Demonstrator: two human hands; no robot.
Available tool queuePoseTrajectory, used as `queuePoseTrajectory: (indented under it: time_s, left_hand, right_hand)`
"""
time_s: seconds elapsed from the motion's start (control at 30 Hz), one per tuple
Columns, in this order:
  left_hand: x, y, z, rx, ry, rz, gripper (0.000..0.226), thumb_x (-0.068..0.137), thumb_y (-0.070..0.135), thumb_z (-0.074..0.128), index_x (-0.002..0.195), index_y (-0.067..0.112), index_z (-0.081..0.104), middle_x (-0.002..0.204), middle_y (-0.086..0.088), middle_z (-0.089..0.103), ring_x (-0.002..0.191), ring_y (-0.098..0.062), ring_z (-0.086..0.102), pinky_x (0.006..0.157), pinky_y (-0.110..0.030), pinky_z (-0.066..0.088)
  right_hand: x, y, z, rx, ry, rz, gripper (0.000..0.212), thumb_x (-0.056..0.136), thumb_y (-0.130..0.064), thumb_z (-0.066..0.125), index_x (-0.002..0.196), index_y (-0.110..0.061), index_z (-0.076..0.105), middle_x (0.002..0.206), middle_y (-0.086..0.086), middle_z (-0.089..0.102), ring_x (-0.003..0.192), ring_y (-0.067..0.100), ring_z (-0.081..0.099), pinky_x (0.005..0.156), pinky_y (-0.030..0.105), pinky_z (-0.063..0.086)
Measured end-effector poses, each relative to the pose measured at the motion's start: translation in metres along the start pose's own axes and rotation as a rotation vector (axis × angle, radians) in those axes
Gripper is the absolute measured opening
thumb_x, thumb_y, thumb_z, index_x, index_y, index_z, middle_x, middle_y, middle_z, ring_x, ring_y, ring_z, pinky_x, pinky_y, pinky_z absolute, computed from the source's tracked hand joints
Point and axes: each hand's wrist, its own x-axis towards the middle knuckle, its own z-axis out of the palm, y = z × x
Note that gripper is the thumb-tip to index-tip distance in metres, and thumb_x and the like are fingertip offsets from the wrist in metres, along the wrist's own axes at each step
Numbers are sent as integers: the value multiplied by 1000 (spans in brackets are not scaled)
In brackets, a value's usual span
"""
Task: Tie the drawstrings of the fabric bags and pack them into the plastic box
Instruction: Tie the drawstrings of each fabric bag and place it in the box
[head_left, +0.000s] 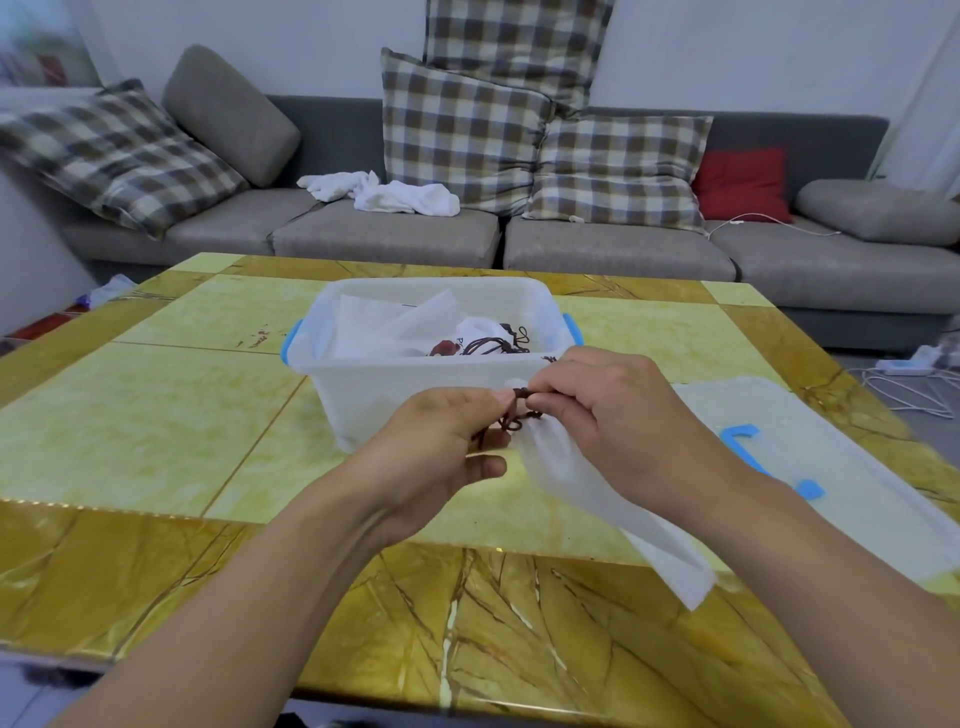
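Fabric bag (597, 499), white, hangs above the table (156, 415) in front of the plastic box (415, 384), its long axis slanting from the gathered neck down toward the near right. Left hand (441, 441) and right hand (613, 421), palms down, pinch the dark drawstring (517, 415) between curled fingertips. Printing on bags (467, 332) inside the box is unreadable.
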Motion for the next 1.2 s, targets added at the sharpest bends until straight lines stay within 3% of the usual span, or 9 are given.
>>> queuePoseTrajectory:
  time_s: [0.17,0.23,0.33,0.47,0.57,0.73,0.8,1.03,1.2]
  left_hand:
    - [0,1,7,-128,-58,-57,25,94,29,58,86,6,64,79,-2,56,64,-18,48,58,-30,47]
    - [1,-2,8,126,-54,48,37,81,39,76,87,4,65,76,-1,54,65,-15,51,63,-29,50]
    - [4,-8,7,424,12,261,33,89,27,74,88,-4,62,74,-2,60,66,-14,62,73,-35,58]
    - [5,-9,3,519,90,479,11,94,18,67,85,12,68,68,4,66,62,-19,68,68,-41,61]
    - [5,-7,1,536,164,584,13,95,10,65,85,16,73,61,6,65,54,-15,64,59,-30,59]
    - [5,-7,0,597,229,717,18,96,8,63,92,19,77,60,4,61,50,-14,61,54,-32,59]
    - [3,-6,1,551,272,716,20,95,7,64,88,21,77,64,-2,65,51,-17,63,53,-29,58]
    - [0,1,2,229,273,576,16,88,1,68,85,14,77,64,-8,71,54,-15,66,57,-24,58]
    - [-2,4,-4,208,233,523,15,86,-3,68,88,10,77,64,-9,71,54,-16,66,57,-24,59]
  right_hand:
    - [-3,1,2,121,0,52,20,91,-21,58,87,-12,75,74,-4,64,72,9,53,67,14,40]
    - [-5,0,4,161,-3,78,19,91,-19,57,88,-12,75,76,-3,66,74,10,55,67,15,41]
    - [-6,-1,1,219,-13,119,16,92,-16,59,86,-13,74,76,-3,67,75,11,58,65,15,39]
    - [-6,1,-6,356,-41,219,15,95,-11,64,84,-13,74,71,-9,66,66,3,55,63,12,39]
    - [-5,1,-7,442,-56,282,18,96,-11,63,82,-11,73,67,-4,63,62,2,49,62,14,38]
    - [-4,-3,-10,503,-43,352,20,97,-13,62,83,-12,75,73,8,67,63,10,48,61,25,39]
    - [-4,-3,-11,521,-25,364,18,97,-14,63,85,-13,77,80,12,71,67,20,53,64,30,42]
    - [-6,-1,-16,866,72,476,9,90,-6,69,91,-2,77,59,0,60,54,12,48,51,21,40]
    - [-7,2,-18,941,105,509,10,85,-2,72,93,-5,78,65,9,67,53,14,53,49,19,42]
